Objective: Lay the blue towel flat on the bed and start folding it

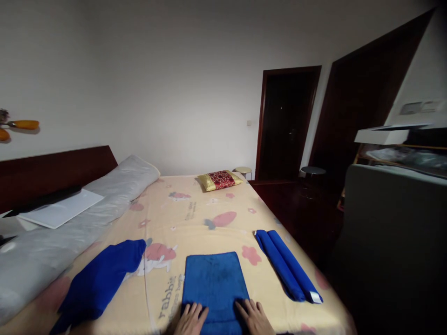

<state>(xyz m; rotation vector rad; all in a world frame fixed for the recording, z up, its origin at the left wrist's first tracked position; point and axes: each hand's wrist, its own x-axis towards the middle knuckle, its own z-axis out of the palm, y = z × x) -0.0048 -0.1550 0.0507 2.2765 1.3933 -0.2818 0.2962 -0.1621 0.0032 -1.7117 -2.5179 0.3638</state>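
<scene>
A blue towel (pixel 217 279) lies spread flat on the bed in front of me, with a crease across its near part. On its near left side rests my left hand (pixel 191 320), palm down with the fingers apart. My right hand (pixel 254 317) lies on the near right side in the same way, fingers spread, the fingertips on the cloth. Two rolled blue towels (pixel 288 267) sit side by side to the right; a white tag shows at their near end. Further left is a crumpled blue cloth (pixel 103 277).
The bed wears a cream sheet (pixel 195 232) with pink prints. A gold and red pillow (pixel 220 180) lies at its far end. Along the left runs a grey plastic-wrapped roll (pixel 115 200) with a white board (pixel 63 208) on it. Stools (pixel 313 170) stand beyond the right side.
</scene>
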